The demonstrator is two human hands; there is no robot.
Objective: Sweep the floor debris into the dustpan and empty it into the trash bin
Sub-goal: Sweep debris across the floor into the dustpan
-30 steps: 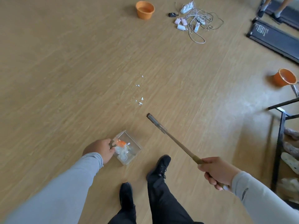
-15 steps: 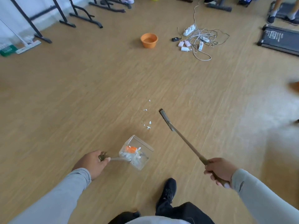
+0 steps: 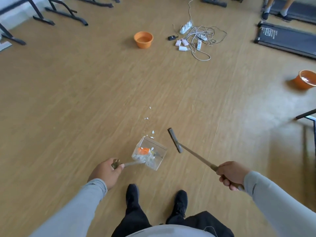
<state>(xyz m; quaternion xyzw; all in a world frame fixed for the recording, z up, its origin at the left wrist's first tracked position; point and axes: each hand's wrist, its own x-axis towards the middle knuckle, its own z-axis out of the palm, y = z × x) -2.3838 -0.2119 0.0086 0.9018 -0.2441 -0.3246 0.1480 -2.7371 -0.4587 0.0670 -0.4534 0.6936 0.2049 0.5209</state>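
Note:
My left hand (image 3: 106,172) grips the handle of a clear dustpan (image 3: 159,160) resting low over the wooden floor; white scraps and an orange piece lie inside it. My right hand (image 3: 230,175) holds the wooden handle of a small broom (image 3: 175,140), whose grey head hovers just right of the dustpan's mouth. A short trail of white paper scraps (image 3: 146,118) lies on the floor beyond the dustpan, the nearest bits at its front edge.
An orange bin (image 3: 143,39) stands far ahead, another orange bin (image 3: 305,81) at the right edge. A tangle of cables and chargers (image 3: 196,38) lies beyond. Treadmills (image 3: 287,39) at the top right, black stand legs (image 3: 65,12) at the top left, my shoes (image 3: 131,194) below.
The view has lifted and shifted. The dustpan moved forward to the nearest scraps, its handle now stretched out from my left hand. The broom head swung down beside the dustpan.

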